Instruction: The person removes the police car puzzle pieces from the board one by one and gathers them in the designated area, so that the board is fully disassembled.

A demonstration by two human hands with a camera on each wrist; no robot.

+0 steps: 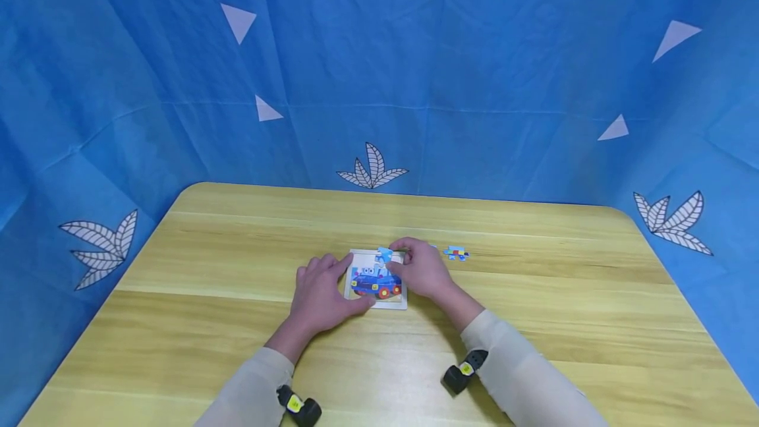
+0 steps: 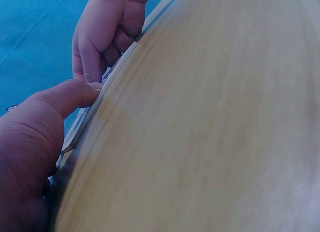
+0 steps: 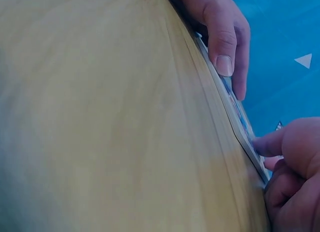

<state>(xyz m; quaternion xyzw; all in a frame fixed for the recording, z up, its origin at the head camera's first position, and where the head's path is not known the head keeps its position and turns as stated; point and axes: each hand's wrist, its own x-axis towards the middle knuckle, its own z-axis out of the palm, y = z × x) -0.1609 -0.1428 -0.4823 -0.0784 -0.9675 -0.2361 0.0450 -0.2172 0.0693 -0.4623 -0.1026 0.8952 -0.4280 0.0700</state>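
Observation:
A small jigsaw puzzle board [image 1: 389, 305] with a white rim lies flat on the table, its picture a blue cartoon vehicle with red and yellow wheels. My left hand [image 1: 322, 295] holds the board from the left, thumb on the near rim and a forefinger at the far left corner. At the board's upper right, my right hand [image 1: 422, 267] pinches a light blue puzzle piece [image 1: 385, 254] over the picture. Both wrist views show the board edge-on between the left hand [image 2: 35, 122] and the right hand [image 3: 295, 162]; the piece cannot be made out there.
Just right of the board, a colourful loose puzzle piece [image 1: 456, 253] lies on the wooden table [image 1: 534, 269]. Another piece [image 1: 433, 246] is mostly hidden behind the right hand. A blue curtain [image 1: 415, 71] with white leaf and triangle prints hangs around the table's back and sides.

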